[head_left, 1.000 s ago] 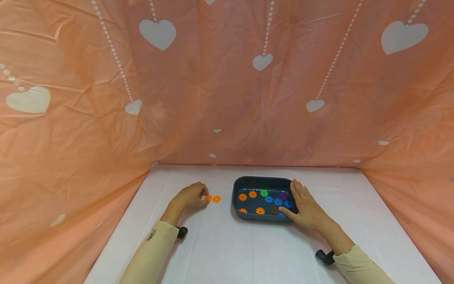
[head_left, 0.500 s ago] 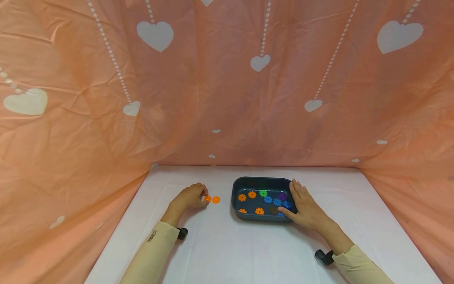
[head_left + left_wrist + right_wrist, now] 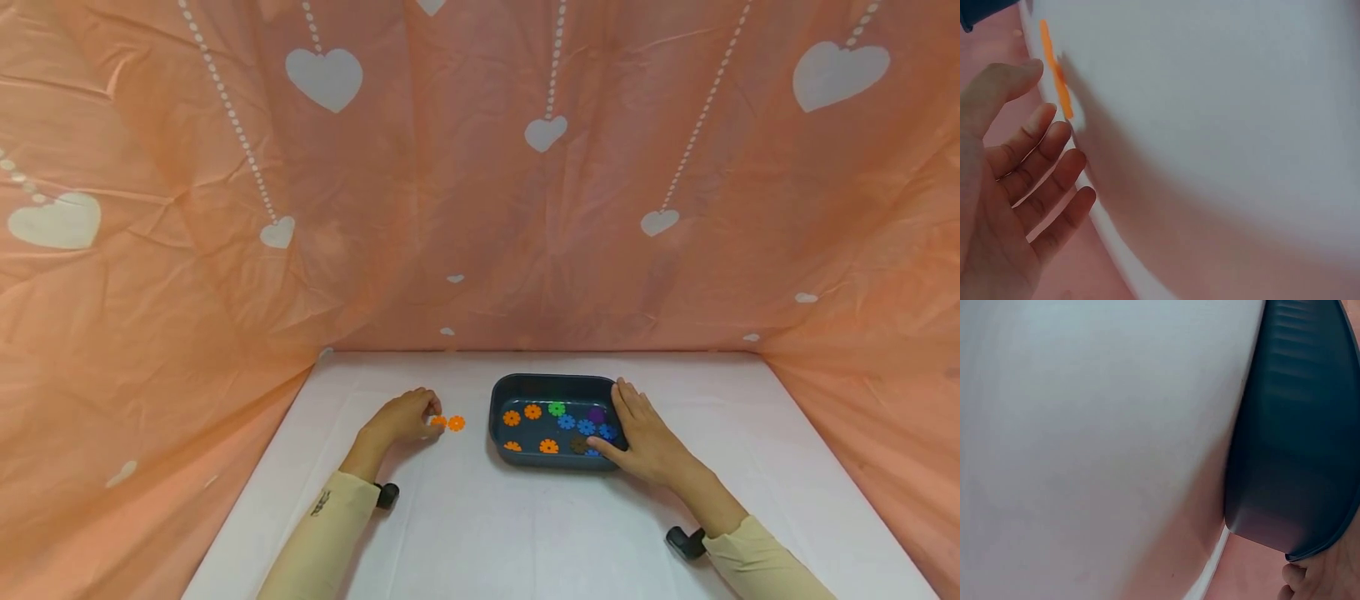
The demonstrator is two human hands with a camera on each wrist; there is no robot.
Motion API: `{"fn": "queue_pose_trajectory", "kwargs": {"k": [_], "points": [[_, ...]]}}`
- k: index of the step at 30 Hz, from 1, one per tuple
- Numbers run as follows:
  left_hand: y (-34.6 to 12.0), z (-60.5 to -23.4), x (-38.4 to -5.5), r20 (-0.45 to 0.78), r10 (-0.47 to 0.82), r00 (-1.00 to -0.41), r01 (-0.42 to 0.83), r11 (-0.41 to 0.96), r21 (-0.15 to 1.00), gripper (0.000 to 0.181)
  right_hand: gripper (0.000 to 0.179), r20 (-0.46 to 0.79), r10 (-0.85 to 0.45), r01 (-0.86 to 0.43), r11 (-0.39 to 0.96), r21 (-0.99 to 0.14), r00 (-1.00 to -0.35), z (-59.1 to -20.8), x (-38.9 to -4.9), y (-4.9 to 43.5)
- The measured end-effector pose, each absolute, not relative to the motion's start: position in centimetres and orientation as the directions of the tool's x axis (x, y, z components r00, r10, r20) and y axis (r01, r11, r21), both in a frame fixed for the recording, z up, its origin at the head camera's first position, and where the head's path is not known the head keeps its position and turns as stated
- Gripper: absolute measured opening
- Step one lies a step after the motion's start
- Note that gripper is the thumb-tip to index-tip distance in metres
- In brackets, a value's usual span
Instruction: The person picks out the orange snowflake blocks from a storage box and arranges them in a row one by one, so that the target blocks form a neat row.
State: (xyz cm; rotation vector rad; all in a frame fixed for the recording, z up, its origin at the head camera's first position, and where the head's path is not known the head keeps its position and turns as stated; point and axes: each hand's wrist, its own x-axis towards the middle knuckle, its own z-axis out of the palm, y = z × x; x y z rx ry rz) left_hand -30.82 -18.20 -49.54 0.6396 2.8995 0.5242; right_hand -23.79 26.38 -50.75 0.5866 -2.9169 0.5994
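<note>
Two flat orange flower-shaped discs (image 3: 457,423) lie side by side on the white table, left of a dark blue tray (image 3: 525,459). My left hand (image 3: 406,414) is at the left disc, its fingertips overlapping the edge. Seen from the left wrist, the fingers (image 3: 1054,175) are loosely bent and a gap parts thumb from index finger; the orange discs (image 3: 1055,69) appear edge-on just past them. My right hand (image 3: 649,440) rests on the tray's right end with straight fingers along the rim and the thumb reaching over the inside. From the right wrist, the tray's outer wall (image 3: 1294,425) fills the right side.
Inside the tray are more flower discs: several orange, one green disc (image 3: 556,409), several blue, a purple disc (image 3: 596,415) and a brown disc (image 3: 579,445). A peach curtain (image 3: 480,208) with white hearts hangs behind and beside the white table (image 3: 480,533).
The left fingertips shift slightly at the left orange disc. The right hand stays on the tray, and the tray's contents look the same.
</note>
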Motion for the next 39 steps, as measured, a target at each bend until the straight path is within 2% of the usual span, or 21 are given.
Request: {"fn": "queue_pose_trajectory", "kwargs": {"k": [6, 15, 23, 32, 39], "points": [[-17.2, -48.8, -30.7, -0.001, 0.437, -0.9, 0.401, 0.826, 0.396, 0.024, 0.108, 0.182, -0.352, -0.395, 0.847, -0.356, -0.918, -50.8, -23.9, 26.5], [-13.8, -46.8, -30.5, 0.036, 0.445, -0.895, 0.414, 0.797, 0.438, 0.039, 0.108, 0.179, -0.354, -0.396, 0.849, -0.35, -0.918, -50.8, -23.8, 26.5], [-10.6, -45.8, -30.7, 0.097, 0.462, -0.882, 0.449, 0.758, 0.473, 0.042, 0.107, 0.185, -0.361, -0.404, 0.847, -0.346, -0.914, -50.7, -23.8, 26.4], [-6.8, -45.6, -30.7, 0.099, 0.526, -0.845, 0.513, 0.742, 0.432, 0.047, 0.106, 0.213, -0.367, -0.421, 0.839, -0.344, -0.905, -50.5, -23.7, 26.3], [-4.7, -45.9, -30.9, 0.063, 0.571, -0.819, 0.534, 0.716, 0.451, 0.045, 0.105, 0.235, -0.372, -0.435, 0.836, -0.334, -0.898, -50.5, -23.6, 26.3]]}}
